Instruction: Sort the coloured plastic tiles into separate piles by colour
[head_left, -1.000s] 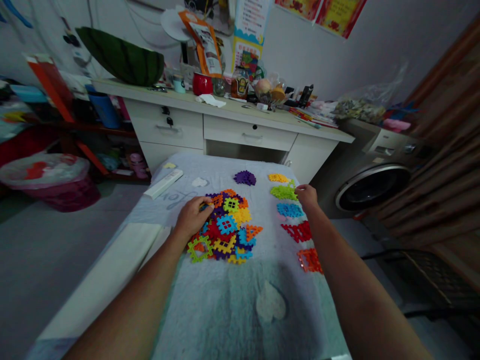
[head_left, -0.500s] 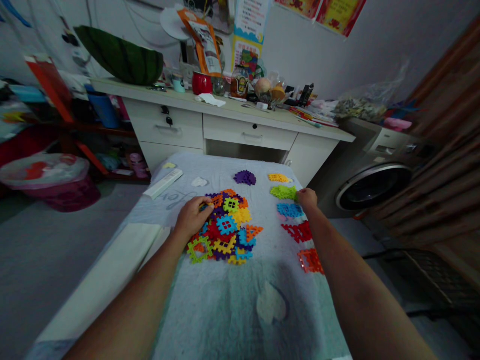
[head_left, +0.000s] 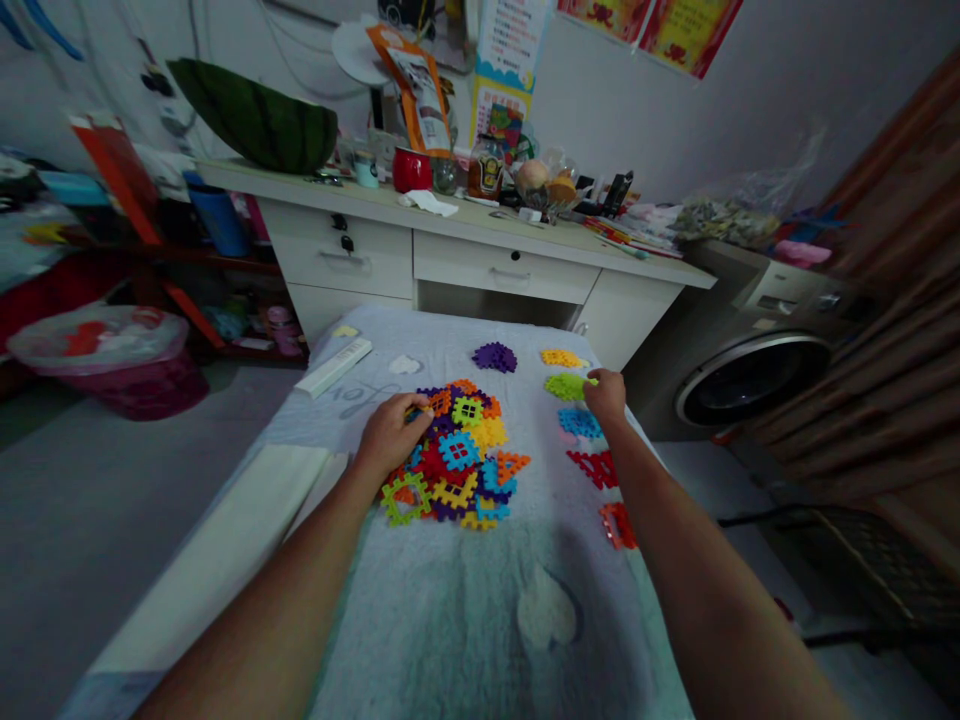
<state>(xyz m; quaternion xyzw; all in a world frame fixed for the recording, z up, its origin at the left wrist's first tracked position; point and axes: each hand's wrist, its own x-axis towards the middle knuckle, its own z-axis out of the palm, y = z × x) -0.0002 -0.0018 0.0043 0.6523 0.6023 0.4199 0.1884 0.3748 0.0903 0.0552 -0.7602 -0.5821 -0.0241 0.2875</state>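
A heap of colourful interlocking plastic building pieces [head_left: 459, 450] lies on the cloth-covered table [head_left: 465, 590]. My left hand [head_left: 391, 432] rests at the heap's left edge, fingers closed around a small piece with yellow and dark edges that is mostly hidden. My right hand [head_left: 606, 395] is at the right edge of the lime-green pieces [head_left: 564, 386], thumb and fingers pinched together on one. In the same column lie yellow pieces [head_left: 560, 357], blue pieces [head_left: 579, 423], red pieces [head_left: 592, 467] and orange-red pieces [head_left: 616, 525], the last two partly behind my right arm. Purple pieces [head_left: 495, 357] sit apart.
A long white box [head_left: 334, 368] lies at the table's far left. Behind stands a white desk [head_left: 480, 265] with a watermelon piece [head_left: 259, 120], a red cup [head_left: 412, 170] and jars. A washing machine [head_left: 750, 340] is at right, a pink bin [head_left: 142, 375] at left.
My right hand has shifted slightly left over the edge of the lime-green pieces. My left hand stays at the heap, still closed. The whole view has moved a little.
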